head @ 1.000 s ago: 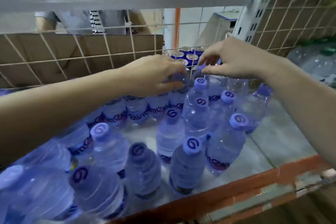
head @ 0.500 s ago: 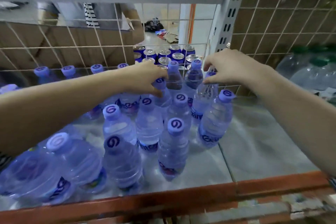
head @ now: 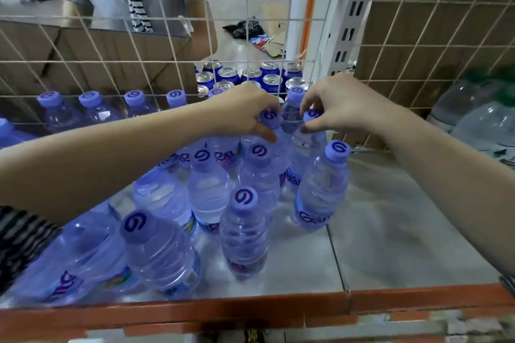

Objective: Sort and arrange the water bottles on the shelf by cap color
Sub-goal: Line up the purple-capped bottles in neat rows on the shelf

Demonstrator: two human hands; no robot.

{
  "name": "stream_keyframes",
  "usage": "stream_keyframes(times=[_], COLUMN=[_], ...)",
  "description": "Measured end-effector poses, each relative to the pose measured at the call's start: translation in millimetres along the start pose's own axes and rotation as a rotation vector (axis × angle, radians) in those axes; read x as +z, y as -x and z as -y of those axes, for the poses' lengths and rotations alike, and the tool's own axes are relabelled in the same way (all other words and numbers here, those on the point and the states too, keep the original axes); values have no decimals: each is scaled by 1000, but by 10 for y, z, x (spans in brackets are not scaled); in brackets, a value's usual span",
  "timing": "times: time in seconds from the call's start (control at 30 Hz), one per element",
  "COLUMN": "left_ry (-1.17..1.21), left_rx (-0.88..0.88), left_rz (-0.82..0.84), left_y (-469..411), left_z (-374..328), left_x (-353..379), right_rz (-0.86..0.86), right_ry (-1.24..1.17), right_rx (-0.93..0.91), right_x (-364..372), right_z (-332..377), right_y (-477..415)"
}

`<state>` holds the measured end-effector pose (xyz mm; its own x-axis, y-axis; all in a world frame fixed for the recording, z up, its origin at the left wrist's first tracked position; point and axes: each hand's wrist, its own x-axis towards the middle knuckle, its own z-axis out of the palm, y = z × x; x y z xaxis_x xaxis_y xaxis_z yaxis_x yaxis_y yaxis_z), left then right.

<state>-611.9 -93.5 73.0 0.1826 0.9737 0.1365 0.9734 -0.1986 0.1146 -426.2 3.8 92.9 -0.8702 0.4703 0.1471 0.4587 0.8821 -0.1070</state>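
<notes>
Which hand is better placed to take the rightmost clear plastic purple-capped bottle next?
Probably right: the right hand pinches a cap just behind the rightmost purple-capped bottle; the left hand grips one farther left.

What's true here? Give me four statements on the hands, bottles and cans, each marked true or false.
1. The left hand grips a purple cap. True.
2. The right hand lies flat on the shelf. False: it pinches a second cap.
3. Blue cans stand behind the wire mesh. True.
4. The front bottles have red caps. False: their caps are purple.
</notes>
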Motion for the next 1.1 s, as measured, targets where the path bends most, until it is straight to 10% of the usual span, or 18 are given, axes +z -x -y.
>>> stream_keyframes(times=[0.4,0.53,1.1], left_ry=[305,249,16], left_rx=[-151,-111,-7], left_rz=[304,451,141], left_y=[324,696,1014], left_z=[131,151,859], left_x=[-264,-411,-698], right_rz=[-109,114,88], right_ry=[-101,-117,-54], right_rx=[-185,-344,-349], right_x=[-78,-58,97], right_z=[246,668,1059], right_y=[43,71,-466])
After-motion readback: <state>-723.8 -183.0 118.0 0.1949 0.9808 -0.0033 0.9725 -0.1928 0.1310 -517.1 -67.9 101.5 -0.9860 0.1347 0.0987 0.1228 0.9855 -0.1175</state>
